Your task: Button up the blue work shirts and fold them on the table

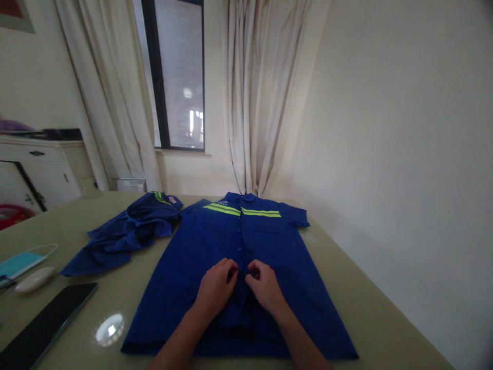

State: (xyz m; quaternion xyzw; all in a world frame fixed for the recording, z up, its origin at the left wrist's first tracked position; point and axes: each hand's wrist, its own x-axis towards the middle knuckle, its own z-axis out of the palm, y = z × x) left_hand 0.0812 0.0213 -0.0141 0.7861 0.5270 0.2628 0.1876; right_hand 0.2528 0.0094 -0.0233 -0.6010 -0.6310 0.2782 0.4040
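A blue short-sleeved work shirt [173,288] with yellow-green reflective stripes across the chest lies flat on the table, collar at the far end. Its buttoned front runs down the middle, and a button [240,249] shows just beyond my hands. My left hand [219,282] pinches the front edge on the left side of the opening. Facing it, my right hand [264,282] pinches the other edge, thumb and forefinger together. Between them the cloth is slightly raised. Any button under my fingertips is hidden.
Left of the shirt lies a second, crumpled blue garment [131,226]. A black phone [48,324], a pale oval object [35,280] and a blue face mask [21,263] are at the left on the table [370,318]. A wall [404,154] borders the table's right side.
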